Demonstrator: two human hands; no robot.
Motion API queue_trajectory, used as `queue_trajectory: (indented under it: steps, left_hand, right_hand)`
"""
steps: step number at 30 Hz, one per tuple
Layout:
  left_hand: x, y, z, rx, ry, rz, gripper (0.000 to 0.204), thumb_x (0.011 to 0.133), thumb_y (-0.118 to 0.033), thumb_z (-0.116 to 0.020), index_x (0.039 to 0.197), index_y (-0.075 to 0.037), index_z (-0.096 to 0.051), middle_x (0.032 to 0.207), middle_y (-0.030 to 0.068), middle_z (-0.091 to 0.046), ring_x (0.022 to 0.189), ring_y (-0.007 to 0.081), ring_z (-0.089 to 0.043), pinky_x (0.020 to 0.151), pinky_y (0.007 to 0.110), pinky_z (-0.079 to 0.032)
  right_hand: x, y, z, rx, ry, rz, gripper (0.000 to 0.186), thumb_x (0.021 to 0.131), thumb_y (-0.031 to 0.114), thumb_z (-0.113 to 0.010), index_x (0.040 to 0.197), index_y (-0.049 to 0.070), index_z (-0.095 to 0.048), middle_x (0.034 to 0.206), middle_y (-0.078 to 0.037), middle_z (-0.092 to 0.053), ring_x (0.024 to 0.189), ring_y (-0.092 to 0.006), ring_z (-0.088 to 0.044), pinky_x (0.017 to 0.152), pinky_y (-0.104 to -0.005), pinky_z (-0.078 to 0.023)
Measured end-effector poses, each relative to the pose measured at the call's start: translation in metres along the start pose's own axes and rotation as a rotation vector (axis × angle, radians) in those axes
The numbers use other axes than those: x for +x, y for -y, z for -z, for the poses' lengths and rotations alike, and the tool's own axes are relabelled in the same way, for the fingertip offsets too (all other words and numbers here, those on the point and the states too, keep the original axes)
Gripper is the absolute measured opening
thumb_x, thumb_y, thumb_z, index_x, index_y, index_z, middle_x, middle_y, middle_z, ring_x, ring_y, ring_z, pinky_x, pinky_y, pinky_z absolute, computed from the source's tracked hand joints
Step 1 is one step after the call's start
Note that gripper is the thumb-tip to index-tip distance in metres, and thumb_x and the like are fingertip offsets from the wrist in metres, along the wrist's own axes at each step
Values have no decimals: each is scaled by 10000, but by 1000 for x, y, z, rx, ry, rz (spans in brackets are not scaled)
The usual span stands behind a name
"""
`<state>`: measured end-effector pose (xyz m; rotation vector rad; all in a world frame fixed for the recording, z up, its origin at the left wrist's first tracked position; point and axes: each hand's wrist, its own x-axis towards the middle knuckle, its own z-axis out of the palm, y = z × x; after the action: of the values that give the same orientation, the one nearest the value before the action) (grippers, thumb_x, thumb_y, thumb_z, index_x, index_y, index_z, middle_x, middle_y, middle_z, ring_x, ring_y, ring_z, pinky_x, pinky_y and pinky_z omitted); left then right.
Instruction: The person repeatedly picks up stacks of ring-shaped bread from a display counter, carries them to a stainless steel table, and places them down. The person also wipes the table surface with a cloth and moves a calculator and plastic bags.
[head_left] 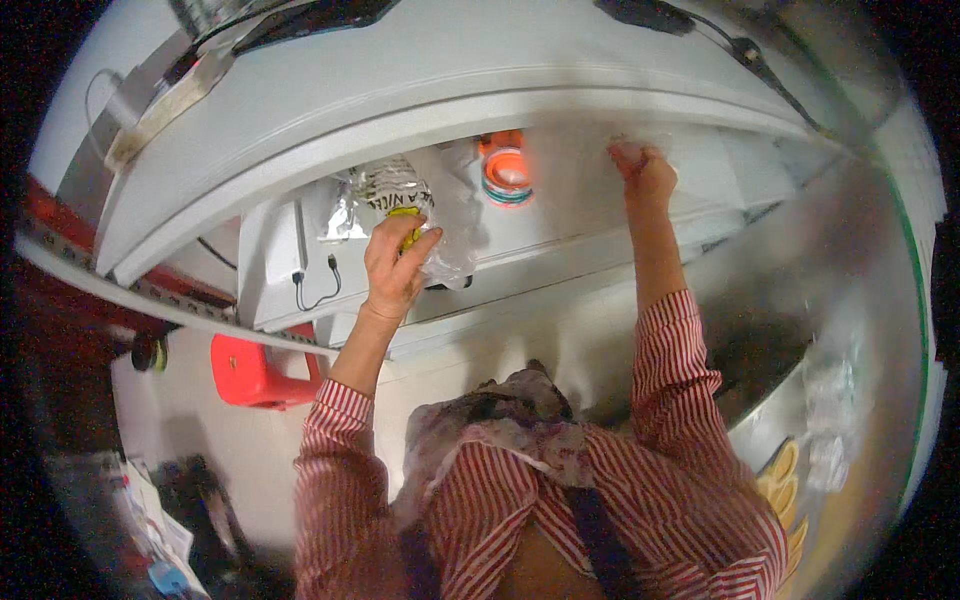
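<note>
My left hand is closed, thumb and fingers pinched on a small yellow thing with dark marks. Crumpled clear plastic spreads beside and under those fingers. Just beyond lies a shiny silver-white bag with dark print. My right hand reaches over the right part of the white drawer-like space, its fingers drawn together. Something clear and smeared shows around its fingertips, and what it grips I cannot make out. Between the hands sits a stack of orange and teal rings.
A white counter edge overhangs the space. At its left lie a white box and a short black cable. Below left stands a red stool. A power strip rests on the counter; yellow looped handles show at lower right.
</note>
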<state>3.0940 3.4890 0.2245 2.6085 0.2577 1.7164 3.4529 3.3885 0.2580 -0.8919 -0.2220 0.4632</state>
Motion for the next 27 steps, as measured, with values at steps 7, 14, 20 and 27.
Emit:
queue_trajectory:
  steps: [7, 14, 20, 27]
  left_hand:
    - [-4, -36, 10, 217, -526, 452, 354, 818, -227, -668, 1088, -11, -592, 1182, 190, -561, 1113, 325, -531, 983, 418, -409]
    - [-154, -109, 35, -271, -1345, 1283, 288, 891, -183, -580, 1114, -4, -549, 1107, 108, -617, 1006, 194, -576, 880, 321, -465]
    - [-89, -154, 10, -318, -1509, 1462, 291, 873, -188, -619, 1127, -58, -564, 942, 32, -615, 779, 141, -576, 663, 285, -490]
    - [-117, -176, -6, -309, -1634, 1428, 215, 848, -85, -617, 1048, -11, -585, 945, 42, -621, 834, 142, -575, 719, 274, -438]
  right_hand:
    - [106, -52, -62, 260, 247, -116, 312, 881, 149, -553, 1138, -23, -514, 1058, -170, -593, 854, -307, -625, 753, -446, -563]
    - [159, -117, -109, 176, 390, -252, 394, 843, 144, -611, 1193, -3, -505, 1119, -154, -583, 919, -288, -612, 797, -419, -539]
    - [176, -174, -135, 12, 482, -353, 476, 810, 139, -660, 1240, 14, -497, 1172, -140, -575, 973, -271, -600, 834, -396, -518]
    - [158, -184, -155, -333, 627, -260, 579, 773, 133, -718, 1295, 33, -488, 1234, -123, -565, 1037, -252, -587, 878, -370, -494]
